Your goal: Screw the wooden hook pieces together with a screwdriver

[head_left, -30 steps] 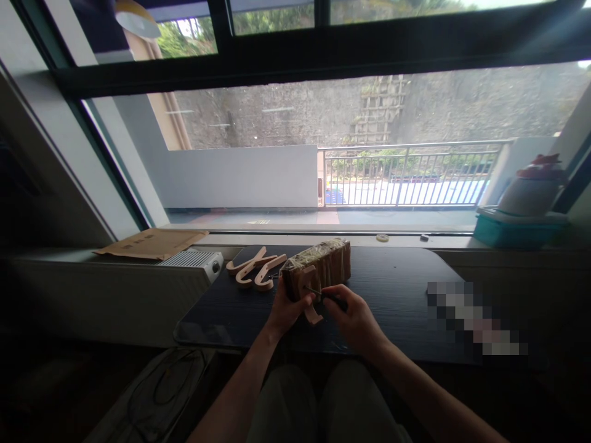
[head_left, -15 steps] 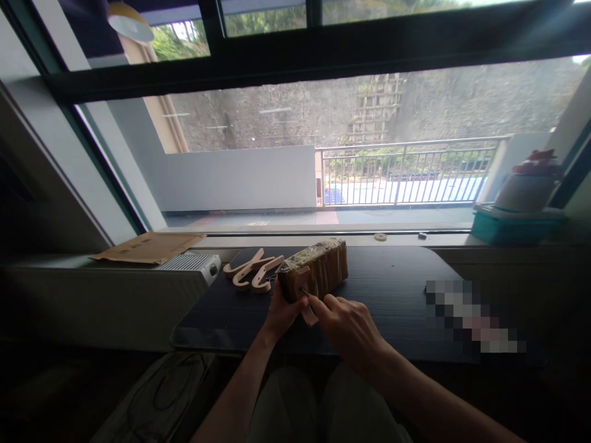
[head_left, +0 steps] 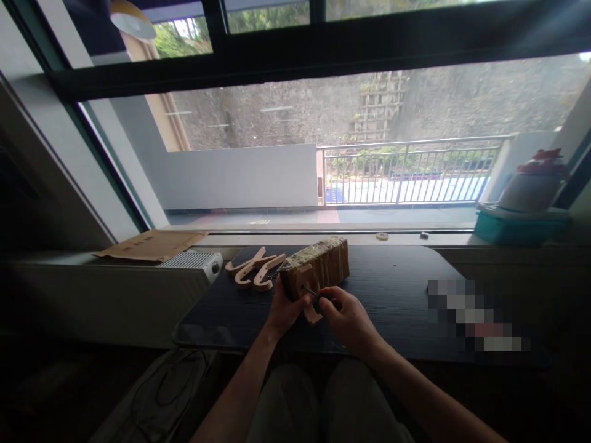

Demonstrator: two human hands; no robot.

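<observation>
A brown block wrapped in clear tape (head_left: 329, 266) rests slantwise on the dark table. Against its near end lies a curved wooden hook (head_left: 313, 315), held there by my left hand (head_left: 284, 312), whose thumb presses on the hook while the fingers go behind the block's left side, partly hidden. My right hand (head_left: 347, 317) is closed round the handle of a screwdriver (head_left: 310, 290). Its thin shaft points left, the tip at the hook's face; the fingers cover most of the handle. Several more wooden hooks (head_left: 263, 277) lie left of the block.
The dark table (head_left: 397, 295) stands below a window sill. A flat cardboard piece (head_left: 152, 244) and a white heater (head_left: 203, 263) are at left. On the sill sit a roll of tape (head_left: 381, 235), a small dark object (head_left: 424, 235) and a teal box (head_left: 517, 226). A blurred patch covers the table's right end.
My right hand has drawn back slightly to the right along the screwdriver, its fingers now curled differently, and more of the shaft shows. My left hand, the hook and the block keep their places.
</observation>
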